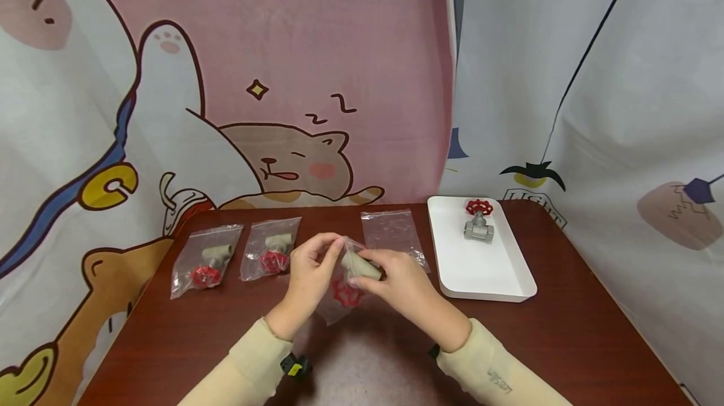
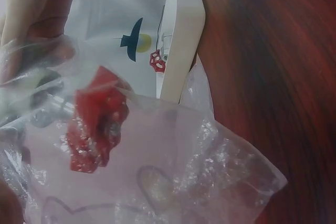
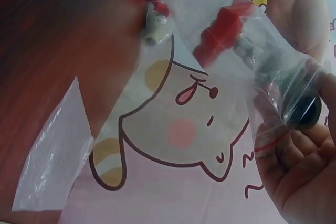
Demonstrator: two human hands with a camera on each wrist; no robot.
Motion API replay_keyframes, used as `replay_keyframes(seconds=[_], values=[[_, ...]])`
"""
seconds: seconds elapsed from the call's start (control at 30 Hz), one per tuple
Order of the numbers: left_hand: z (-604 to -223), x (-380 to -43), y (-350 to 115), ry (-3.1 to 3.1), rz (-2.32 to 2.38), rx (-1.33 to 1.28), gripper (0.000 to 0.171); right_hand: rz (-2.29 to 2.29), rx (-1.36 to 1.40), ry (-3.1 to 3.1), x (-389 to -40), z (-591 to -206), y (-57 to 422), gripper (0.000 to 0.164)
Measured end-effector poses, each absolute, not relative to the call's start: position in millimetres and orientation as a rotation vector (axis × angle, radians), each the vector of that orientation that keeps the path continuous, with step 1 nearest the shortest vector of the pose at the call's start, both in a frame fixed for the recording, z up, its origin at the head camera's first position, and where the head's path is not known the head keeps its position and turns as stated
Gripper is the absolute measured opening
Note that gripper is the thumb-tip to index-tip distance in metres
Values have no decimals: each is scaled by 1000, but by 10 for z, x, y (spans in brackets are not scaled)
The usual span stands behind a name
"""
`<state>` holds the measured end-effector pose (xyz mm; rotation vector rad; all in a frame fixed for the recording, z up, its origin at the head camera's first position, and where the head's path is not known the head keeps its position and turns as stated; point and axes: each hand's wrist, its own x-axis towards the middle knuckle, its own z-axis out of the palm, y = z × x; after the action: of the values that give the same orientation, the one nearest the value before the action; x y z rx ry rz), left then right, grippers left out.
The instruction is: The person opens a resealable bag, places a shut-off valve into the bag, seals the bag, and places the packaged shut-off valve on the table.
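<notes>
- Printed cloth [image 1: 396, 48] hangs behind the table and along both sides of my view.
- The dark wood table [image 1: 577, 330] gives me a strip of room between tray and right edge, widening toward the near side.
- The white tray [image 1: 481, 277] sits near the far edge, at the right.
- The bag [image 1: 330, 313] hangs between the hands, above the wood.
- The left filled bag [image 1: 212, 261] and right filled bag [image 1: 276, 252] lie side by side on the left.
- A flat bag [image 1: 393, 230] lies left of the tray.
- My right hand [image 1: 404, 277] curls fingers and thumb around the valve's body.
- My left hand [image 1: 311, 264] pinches the bag near its mouth, thumb against forefinger.
- The valve [image 1: 347, 293] is in the bag, red wheel downward; I can't tell if it's fully inside.
- A tray valve [image 1: 479, 230] rests at the tray's far end.
</notes>
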<state>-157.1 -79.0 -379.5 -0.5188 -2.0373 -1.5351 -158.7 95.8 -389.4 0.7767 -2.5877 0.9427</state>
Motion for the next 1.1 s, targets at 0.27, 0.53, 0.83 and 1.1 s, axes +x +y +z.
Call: replay_keyframes(seconds=[0.27, 0.53, 0.83, 1.1], values=[[-3770, -1546, -792, -2006, -1511, -528, 4, 759, 968, -2535, -1583, -3901, 1049, 34], [-3796, -1588, -826, -1951, -1537, -522, 3, 847, 1022, -2429, -1578, -3936, 1110, 29], [-3807, -1622, -869, -1914, -1608, -483, 3, 867, 1070, -2241, -1663, -4026, 1192, 14], [-3802, -1624, -881, -1911, -1700, -509, 5, 999, 1017, -2263, -1710, -4008, 1270, 9]])
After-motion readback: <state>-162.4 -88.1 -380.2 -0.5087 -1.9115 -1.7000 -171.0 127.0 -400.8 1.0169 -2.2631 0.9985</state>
